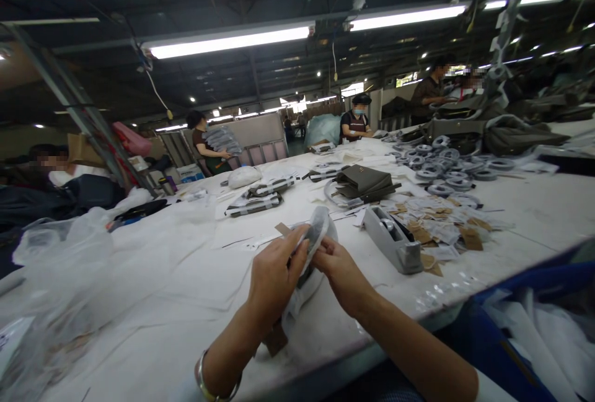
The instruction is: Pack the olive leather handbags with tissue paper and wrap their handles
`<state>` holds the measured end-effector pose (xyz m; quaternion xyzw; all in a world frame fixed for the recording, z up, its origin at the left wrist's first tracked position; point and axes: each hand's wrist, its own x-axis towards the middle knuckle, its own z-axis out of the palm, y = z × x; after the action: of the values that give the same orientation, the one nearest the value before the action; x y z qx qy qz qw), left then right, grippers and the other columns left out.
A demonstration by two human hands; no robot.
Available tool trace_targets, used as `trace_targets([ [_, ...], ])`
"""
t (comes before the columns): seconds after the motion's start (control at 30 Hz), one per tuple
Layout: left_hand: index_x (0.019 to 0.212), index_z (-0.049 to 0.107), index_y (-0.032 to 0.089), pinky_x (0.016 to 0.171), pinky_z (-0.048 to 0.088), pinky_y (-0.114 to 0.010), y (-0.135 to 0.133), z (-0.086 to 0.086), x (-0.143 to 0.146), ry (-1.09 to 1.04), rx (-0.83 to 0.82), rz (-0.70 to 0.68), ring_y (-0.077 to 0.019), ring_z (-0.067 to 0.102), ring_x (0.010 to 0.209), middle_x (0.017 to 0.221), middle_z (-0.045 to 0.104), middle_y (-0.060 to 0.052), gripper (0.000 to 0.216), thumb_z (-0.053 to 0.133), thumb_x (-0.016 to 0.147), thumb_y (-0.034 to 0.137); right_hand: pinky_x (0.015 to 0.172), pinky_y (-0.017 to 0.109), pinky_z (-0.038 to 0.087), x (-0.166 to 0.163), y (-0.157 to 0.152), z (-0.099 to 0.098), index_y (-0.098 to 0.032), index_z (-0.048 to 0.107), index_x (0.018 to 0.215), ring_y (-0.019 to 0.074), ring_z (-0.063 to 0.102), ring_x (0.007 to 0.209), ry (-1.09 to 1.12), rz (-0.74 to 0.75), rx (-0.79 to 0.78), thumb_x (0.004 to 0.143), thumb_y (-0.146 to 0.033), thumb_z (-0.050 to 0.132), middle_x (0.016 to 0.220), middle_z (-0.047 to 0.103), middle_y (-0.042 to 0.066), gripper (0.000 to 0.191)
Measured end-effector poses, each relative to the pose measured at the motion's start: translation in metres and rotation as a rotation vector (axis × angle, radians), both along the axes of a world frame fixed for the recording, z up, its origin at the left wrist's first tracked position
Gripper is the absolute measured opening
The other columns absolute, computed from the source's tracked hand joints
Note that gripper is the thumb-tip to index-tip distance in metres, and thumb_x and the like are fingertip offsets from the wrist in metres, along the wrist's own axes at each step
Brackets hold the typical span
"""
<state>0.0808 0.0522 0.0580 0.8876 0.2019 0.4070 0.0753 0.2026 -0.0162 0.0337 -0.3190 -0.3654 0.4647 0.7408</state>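
Between my hands is a coiled bag strap in pale, see-through wrapping [320,225], held up just above the near part of the table. My left hand [276,269] is closed around its left side, thumb and fingers pressed on the wrapping. With bent fingertips, my right hand [341,272] pinches the wrapping's right edge. A brown card tag [276,339] hangs below the coil by my left wrist. Another brown strip [282,228] sticks out beyond my left fingers. My fingers hide part of the coil. Right of my hands stands a grey tape dispenser [393,241].
Many wrapped coils [446,163] and a heap of card tags [446,222] lie to the right. A dark bag [365,184] and flat wrapped pieces [260,194] sit farther back. Plastic sheeting [60,266] covers the left; a blue bin [502,334] is lower right. Several people work beyond.
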Motion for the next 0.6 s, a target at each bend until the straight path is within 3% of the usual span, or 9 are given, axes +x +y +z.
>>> trace_targets([
  [0.17, 0.136, 0.055, 0.026, 0.088, 0.052, -0.031, 0.005, -0.004, -0.001, 0.033, 0.127, 0.03, -0.0208, 0.069, 0.097, 0.124, 0.069, -0.005, 0.037, 0.046, 0.1, 0.032, 0.1, 0.036, 0.044, -0.005, -0.01, 0.005, -0.024, 0.067, 0.116, 0.0216, 0.062, 0.109, 0.131, 0.08, 0.016, 0.079, -0.021, 0.066, 0.113, 0.07, 0.001, 0.037],
  [0.37, 0.143, 0.048, 0.025, 0.083, 0.053, -0.029, -0.007, -0.002, 0.001, 0.072, 0.214, 0.079, -0.0198, 0.069, 0.093, 0.121, 0.07, -0.005, 0.042, 0.044, 0.101, 0.028, 0.097, 0.035, 0.047, -0.01, -0.011, 0.008, -0.024, 0.067, 0.115, 0.0225, 0.063, 0.109, 0.129, 0.001, 0.044, 0.084, -0.033, 0.07, 0.117, 0.07, 0.004, 0.033],
  [0.6, 0.148, 0.04, 0.027, 0.069, 0.051, -0.024, -0.019, -0.002, 0.003, 0.002, 0.146, 0.24, -0.0175, 0.069, 0.076, 0.092, 0.075, -0.004, 0.05, 0.049, 0.099, 0.035, 0.094, 0.036, 0.049, -0.011, -0.01, 0.01, -0.025, 0.066, 0.118, 0.0229, 0.065, 0.105, 0.103, 0.0, 0.052, 0.085, -0.034, 0.07, 0.113, 0.071, 0.004, 0.034],
])
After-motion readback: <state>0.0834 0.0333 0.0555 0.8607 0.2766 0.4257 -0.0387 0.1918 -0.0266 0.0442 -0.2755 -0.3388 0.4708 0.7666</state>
